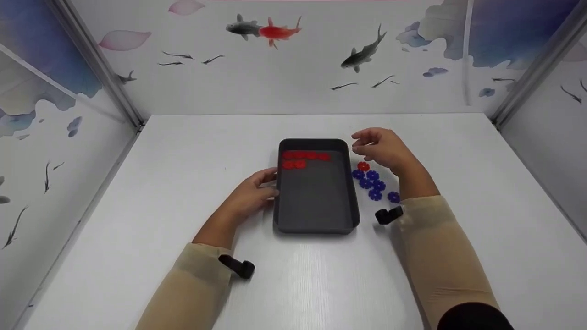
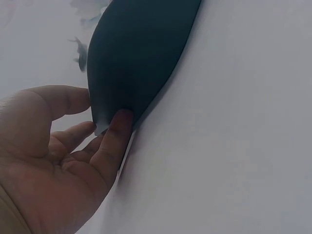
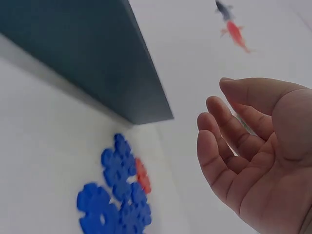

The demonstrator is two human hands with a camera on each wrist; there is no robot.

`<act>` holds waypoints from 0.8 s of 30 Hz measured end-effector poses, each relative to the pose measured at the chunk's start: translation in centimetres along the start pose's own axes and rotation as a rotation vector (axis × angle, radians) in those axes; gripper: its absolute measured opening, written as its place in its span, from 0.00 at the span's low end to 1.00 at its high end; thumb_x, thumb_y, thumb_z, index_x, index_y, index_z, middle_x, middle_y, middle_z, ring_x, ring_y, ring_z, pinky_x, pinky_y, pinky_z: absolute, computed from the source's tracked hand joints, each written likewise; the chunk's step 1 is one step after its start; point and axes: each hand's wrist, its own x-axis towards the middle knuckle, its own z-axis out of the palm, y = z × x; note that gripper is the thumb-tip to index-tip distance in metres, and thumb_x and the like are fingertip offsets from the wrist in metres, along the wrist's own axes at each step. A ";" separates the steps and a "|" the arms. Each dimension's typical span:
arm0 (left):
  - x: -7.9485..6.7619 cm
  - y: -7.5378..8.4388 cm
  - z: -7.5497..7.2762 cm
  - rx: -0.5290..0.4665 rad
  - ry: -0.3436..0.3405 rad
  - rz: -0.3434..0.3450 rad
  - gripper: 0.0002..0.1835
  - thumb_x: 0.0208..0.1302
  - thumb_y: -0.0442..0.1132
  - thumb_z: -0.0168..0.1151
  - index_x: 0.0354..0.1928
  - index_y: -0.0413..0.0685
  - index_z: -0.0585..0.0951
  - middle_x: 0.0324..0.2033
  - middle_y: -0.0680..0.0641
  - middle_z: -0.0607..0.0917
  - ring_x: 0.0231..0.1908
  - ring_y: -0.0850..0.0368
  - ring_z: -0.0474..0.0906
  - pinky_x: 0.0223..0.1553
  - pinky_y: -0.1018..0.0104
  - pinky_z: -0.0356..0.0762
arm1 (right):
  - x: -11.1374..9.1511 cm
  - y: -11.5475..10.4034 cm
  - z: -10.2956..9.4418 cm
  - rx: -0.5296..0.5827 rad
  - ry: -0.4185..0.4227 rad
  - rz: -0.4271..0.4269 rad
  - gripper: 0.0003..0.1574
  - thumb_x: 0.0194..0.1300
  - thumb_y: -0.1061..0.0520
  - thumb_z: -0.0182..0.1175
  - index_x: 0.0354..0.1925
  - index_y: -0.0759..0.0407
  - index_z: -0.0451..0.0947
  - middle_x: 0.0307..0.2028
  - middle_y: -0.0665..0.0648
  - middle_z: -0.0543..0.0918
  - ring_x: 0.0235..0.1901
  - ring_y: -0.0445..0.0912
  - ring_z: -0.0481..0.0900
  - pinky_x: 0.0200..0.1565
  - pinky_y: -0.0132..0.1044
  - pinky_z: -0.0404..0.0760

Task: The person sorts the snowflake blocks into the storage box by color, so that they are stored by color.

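Observation:
A dark grey rectangular tray (image 1: pixel 316 197) lies on the table. Inside it, red flower-shaped discs (image 1: pixel 299 164) form one row near the far end and a shorter row of two below. My left hand (image 1: pixel 254 195) rests against the tray's left outer wall, its fingertips touching the side. Beyond the tray's right wall, my right hand (image 1: pixel 380 149) hovers with loosely bent fingers and nothing between them. Just below that hand, a single red disc (image 1: pixel 363 166) lies beside several blue flower-shaped discs (image 1: pixel 366 183).
One blue disc (image 1: pixel 393 197) sits a little apart, close to the right sleeve. White panels (image 1: pixel 293 82) painted with fish enclose the white table (image 1: pixel 183 183) at the back and both sides. A black wrist camera (image 1: pixel 389 215) projects from the right cuff.

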 end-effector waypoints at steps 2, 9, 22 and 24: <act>0.0 0.0 0.0 0.000 0.004 -0.007 0.37 0.71 0.32 0.63 0.81 0.55 0.68 0.77 0.49 0.73 0.74 0.51 0.74 0.73 0.49 0.76 | 0.2 0.7 -0.1 -0.006 -0.001 0.020 0.24 0.75 0.50 0.67 0.66 0.51 0.81 0.57 0.59 0.85 0.58 0.57 0.84 0.59 0.44 0.86; 0.0 0.1 0.1 0.001 0.005 -0.017 0.38 0.70 0.32 0.63 0.80 0.56 0.69 0.78 0.50 0.72 0.74 0.50 0.74 0.71 0.50 0.78 | 0.7 2.7 -0.7 -0.017 -0.007 0.067 0.28 0.74 0.51 0.67 0.69 0.53 0.78 0.60 0.58 0.84 0.58 0.53 0.83 0.64 0.48 0.83; -0.1 0.2 0.0 0.024 0.006 -0.013 0.38 0.70 0.33 0.63 0.81 0.56 0.69 0.77 0.50 0.73 0.74 0.51 0.74 0.71 0.49 0.79 | 0.8 4.0 -0.8 -0.117 -0.108 0.154 0.27 0.71 0.61 0.68 0.66 0.49 0.80 0.63 0.59 0.82 0.63 0.56 0.79 0.75 0.57 0.73; -0.1 0.2 0.0 0.028 0.005 -0.010 0.37 0.70 0.34 0.63 0.81 0.56 0.69 0.77 0.50 0.73 0.74 0.51 0.74 0.71 0.49 0.78 | 0.8 4.0 -0.7 -0.139 -0.110 0.164 0.28 0.71 0.63 0.68 0.66 0.48 0.80 0.63 0.59 0.82 0.63 0.56 0.77 0.75 0.57 0.74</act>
